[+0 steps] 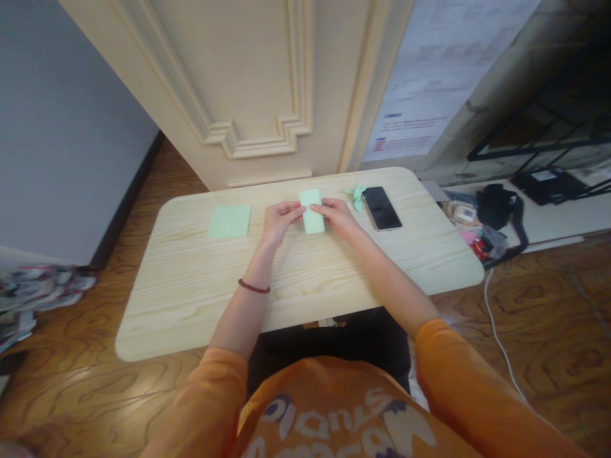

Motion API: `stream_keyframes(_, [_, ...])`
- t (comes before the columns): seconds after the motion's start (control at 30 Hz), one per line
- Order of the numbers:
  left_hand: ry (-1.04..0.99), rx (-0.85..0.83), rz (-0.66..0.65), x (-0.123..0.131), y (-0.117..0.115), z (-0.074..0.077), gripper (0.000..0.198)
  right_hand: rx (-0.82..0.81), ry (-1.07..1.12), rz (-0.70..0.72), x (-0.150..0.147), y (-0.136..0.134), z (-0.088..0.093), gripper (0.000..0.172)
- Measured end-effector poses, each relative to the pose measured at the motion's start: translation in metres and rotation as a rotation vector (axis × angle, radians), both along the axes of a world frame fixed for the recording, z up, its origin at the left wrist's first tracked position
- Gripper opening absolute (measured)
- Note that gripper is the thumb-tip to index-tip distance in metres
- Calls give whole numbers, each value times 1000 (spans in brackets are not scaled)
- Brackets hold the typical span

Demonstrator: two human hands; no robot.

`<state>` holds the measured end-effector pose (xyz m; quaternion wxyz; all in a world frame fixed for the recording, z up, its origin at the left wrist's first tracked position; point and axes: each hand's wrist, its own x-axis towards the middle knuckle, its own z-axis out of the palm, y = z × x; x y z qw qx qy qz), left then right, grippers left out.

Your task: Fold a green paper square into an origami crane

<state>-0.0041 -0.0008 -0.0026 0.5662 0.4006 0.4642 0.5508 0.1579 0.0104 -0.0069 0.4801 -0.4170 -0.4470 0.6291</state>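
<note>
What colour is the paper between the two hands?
The paper is pale green, seen in the head view.

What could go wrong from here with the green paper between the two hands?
The paper strip could crease crookedly if the left hand and right hand press unevenly, since both thumbs lie on it.

The right hand might knock the small paper figure, which sits between it and the phone.

The loose paper square might shift if the left hand brushes it.
</note>
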Motion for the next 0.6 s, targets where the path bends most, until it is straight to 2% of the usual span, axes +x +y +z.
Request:
stream_keyframes(0.3, [1,0,-58,-2,-1,-1,46,-9,24,-59,-1,0,1,37])
stream_keyframes(0.6, [-37,-16,-20,-1,0,1,41,17,-14,-40,-2,1,-4,39])
